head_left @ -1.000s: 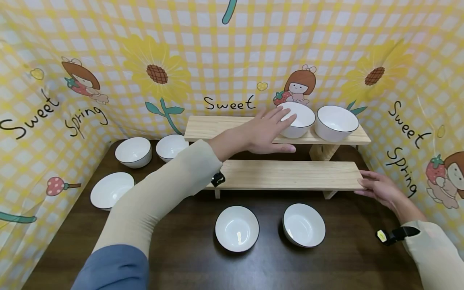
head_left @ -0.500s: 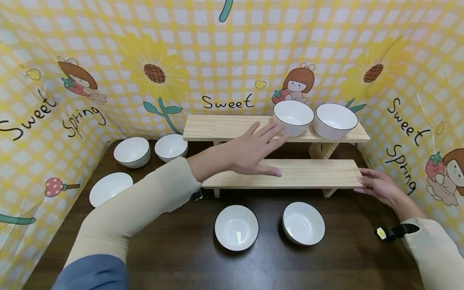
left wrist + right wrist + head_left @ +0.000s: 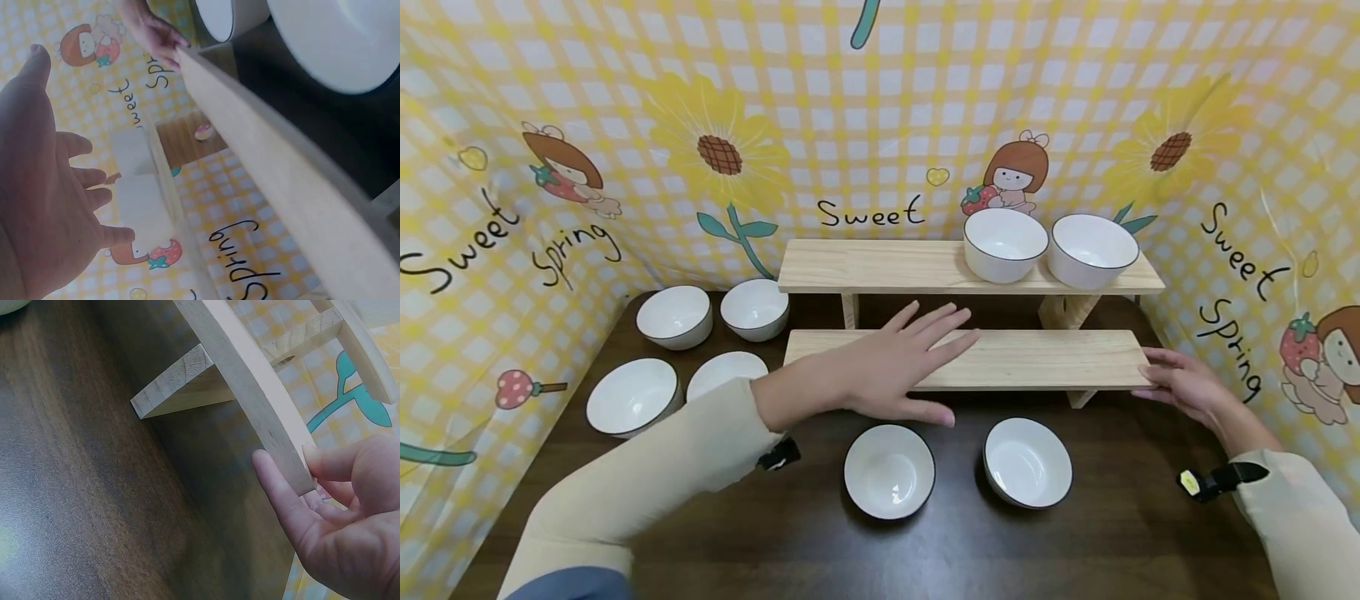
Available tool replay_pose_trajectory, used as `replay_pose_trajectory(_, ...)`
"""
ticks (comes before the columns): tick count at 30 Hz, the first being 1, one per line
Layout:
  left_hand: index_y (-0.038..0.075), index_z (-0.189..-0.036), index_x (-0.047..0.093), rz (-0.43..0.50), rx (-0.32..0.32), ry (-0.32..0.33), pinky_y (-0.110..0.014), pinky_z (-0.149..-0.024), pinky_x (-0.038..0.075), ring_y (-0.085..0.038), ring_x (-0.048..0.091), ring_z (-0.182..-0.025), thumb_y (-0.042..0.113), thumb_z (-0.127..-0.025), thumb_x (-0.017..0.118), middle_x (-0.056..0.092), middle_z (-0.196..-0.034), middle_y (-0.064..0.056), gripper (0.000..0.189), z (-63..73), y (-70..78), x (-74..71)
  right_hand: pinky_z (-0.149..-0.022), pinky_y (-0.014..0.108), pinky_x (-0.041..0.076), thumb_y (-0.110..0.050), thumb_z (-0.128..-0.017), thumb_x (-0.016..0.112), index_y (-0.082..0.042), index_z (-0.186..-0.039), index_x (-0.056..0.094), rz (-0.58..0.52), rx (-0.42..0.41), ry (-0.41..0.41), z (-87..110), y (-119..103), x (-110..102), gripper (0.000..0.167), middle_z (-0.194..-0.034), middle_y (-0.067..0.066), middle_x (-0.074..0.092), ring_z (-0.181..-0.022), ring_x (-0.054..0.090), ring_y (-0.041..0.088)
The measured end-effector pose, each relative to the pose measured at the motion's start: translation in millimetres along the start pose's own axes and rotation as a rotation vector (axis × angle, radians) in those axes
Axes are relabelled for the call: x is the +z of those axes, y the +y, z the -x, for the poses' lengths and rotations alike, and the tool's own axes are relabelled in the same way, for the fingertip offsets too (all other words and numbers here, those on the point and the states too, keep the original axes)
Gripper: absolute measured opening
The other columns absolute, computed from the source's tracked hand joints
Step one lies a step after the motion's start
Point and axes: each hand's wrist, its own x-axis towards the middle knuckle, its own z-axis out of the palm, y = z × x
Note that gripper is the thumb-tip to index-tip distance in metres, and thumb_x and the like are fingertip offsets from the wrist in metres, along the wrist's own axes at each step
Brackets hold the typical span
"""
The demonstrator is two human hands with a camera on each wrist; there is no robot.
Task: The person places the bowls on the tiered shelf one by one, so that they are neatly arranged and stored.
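Observation:
A two-tier wooden shelf stands at the back, with an upper board (image 3: 880, 265) and a lower board (image 3: 1045, 360). My right hand (image 3: 1191, 392) grips the lower board's right end; in the right wrist view the thumb (image 3: 331, 464) lies on top and a finger reaches underneath. Fingers spread and holding nothing, my left hand (image 3: 891, 367) hovers in front of the lower board, overlapping its left half in the head view. Two white bowls with dark rims, a left one (image 3: 1006, 248) and a right one (image 3: 1093, 252), sit side by side on the upper board's right half.
On the dark table (image 3: 955, 558), a bowl (image 3: 890, 472) and another bowl (image 3: 1028, 463) stand before the shelf. Several more bowls are grouped at the left, including a back-corner bowl (image 3: 674, 317) and one partly behind my left sleeve (image 3: 662, 467). Yellow checked cloth (image 3: 880, 108) encloses the back and sides.
My left hand has moved from beside the left bowl on the upper board down and leftward to the lower board. My right hand keeps its grip; the bowls have stayed put.

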Motion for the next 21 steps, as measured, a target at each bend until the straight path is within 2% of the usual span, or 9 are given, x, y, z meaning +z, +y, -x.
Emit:
replay_pose_trajectory(4,0.015,-0.165,0.011,0.005,0.018,0.015,-0.055,-0.122,-0.001,-0.025,-0.007,-0.156,0.071,-0.094,0.053,-0.001,-0.171,-0.01,0.1,11.4,3.6,11.4,-0.087,0.031,0.057,-0.003,-0.108,0.043,0.018,-0.154,0.001,0.004,-0.002,0.004,0.1,1,0,0.066,-0.139,0.038,0.03,-0.09,0.064,0.003)
replay_pose_trajectory(10,0.013,-0.165,0.014,0.036,0.013,0.044,-0.054,-0.123,0.003,-0.024,-0.001,-0.157,0.07,-0.094,0.055,0.005,-0.171,-0.01,0.1,28.1,2.8,29.3,-0.086,0.03,0.057,-0.002,-0.108,0.041,0.018,-0.154,0.0,-0.003,0.005,0.01,0.9,0,1,0.065,-0.142,0.041,0.025,-0.09,0.064,0.003)
replay_pose_trajectory(16,0.013,-0.165,0.014,0.113,-0.016,0.061,-0.053,-0.123,0.007,-0.022,0.002,-0.157,0.065,-0.094,0.059,0.006,-0.17,-0.009,0.099,49.7,-1.1,52.1,-0.087,0.03,0.057,-0.002,-0.108,0.041,0.018,-0.154,-0.001,-0.011,0.009,0.011,0.9,0,1,0.065,-0.144,0.041,0.024,-0.09,0.064,0.002)
replay_pose_trajectory(21,0.014,-0.165,0.014,0.203,-0.063,0.106,-0.054,-0.122,0.013,-0.024,0.007,-0.156,0.059,-0.093,0.066,0.01,-0.17,-0.01,0.099,69.2,-3.0,70.1,-0.087,0.03,0.057,-0.003,-0.108,0.04,0.017,-0.154,-0.001,-0.007,0.008,0.008,0.0,0,0,0.065,-0.144,0.041,0.024,-0.09,0.064,0.002)
